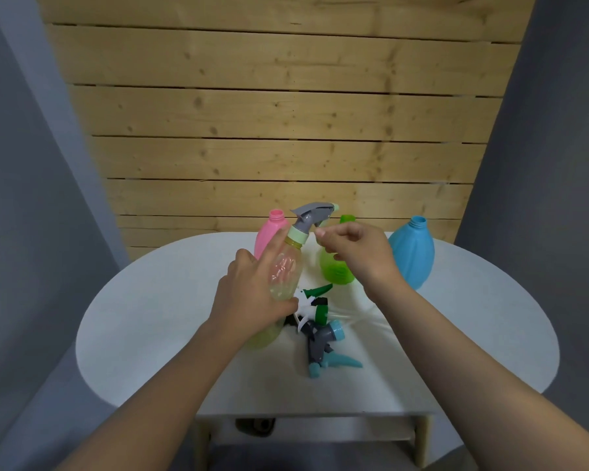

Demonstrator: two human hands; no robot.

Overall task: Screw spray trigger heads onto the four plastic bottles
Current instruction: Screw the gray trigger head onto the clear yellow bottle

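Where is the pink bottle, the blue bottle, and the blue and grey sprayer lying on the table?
pink bottle (268, 232): head view, on its shoulder below the open neck.
blue bottle (412, 253): head view, middle of its body.
blue and grey sprayer (323, 345): head view, on its grey body.

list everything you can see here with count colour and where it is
clear bottle: 1, clear with a yellowish tint, tilted at table centre, held in the left hand
fitted trigger head: 1, grey with a pale green collar and nozzle tip, on the clear bottle's neck
pink bottle: 1, pink, open neck, back of table behind the left hand
green bottle: 1, lime green, back centre, partly behind the right hand
blue bottle: 1, light blue, open neck, back right
loose trigger heads: a pile, green and white, grey and blue, lying at table centre; exact count unclear
table: 1, white, rounded
slatted wall: 1, pale wood, behind the table
left hand: grips the clear bottle
right hand: fingers curled, beside the fitted head
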